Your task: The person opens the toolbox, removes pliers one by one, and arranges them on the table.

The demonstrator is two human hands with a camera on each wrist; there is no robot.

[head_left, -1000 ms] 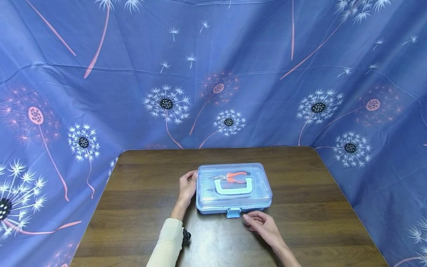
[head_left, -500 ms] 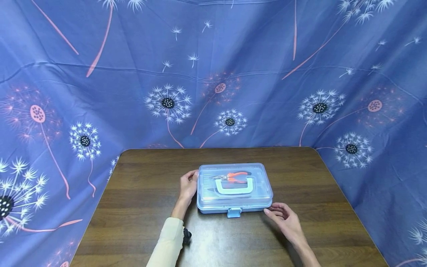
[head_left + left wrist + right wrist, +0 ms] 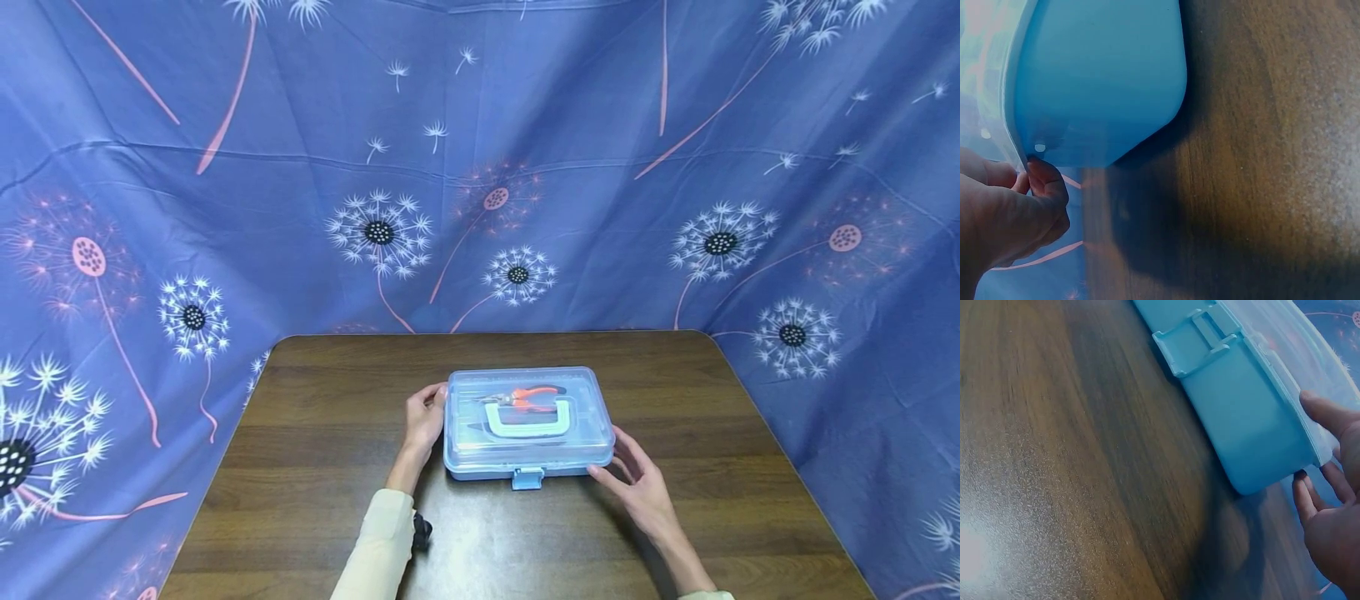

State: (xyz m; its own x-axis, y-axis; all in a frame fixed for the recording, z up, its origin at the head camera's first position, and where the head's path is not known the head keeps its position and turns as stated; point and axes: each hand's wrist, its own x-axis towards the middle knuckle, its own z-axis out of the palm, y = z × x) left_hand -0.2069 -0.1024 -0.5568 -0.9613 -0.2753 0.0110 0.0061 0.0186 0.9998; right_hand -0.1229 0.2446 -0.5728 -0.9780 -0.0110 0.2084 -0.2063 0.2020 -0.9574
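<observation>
A blue toolbox (image 3: 465, 458) with a clear lid (image 3: 461, 408) sits on the wooden table, its white handle (image 3: 528, 431) folded down. Through the lid show pliers (image 3: 536, 391) with orange-red grips. On the front, the blue latch (image 3: 1194, 344) is flipped outward, away from the lid. My left hand (image 3: 422, 423) pinches the lid's rim at the left side; the left wrist view shows thumb and fingertips (image 3: 1044, 178) at that edge. My right hand (image 3: 645, 487) holds the front right corner, thumb on the lid's front edge and fingers around the right side.
The wooden table (image 3: 322, 417) reaches back to a blue cloth (image 3: 600, 167) with a dandelion print, which hangs behind and along both sides. A small black device (image 3: 422, 531) is worn at my left wrist.
My right hand has moved right from beside the latch to the front right corner and taken hold there. My left hand and the toolbox have stayed in place.
</observation>
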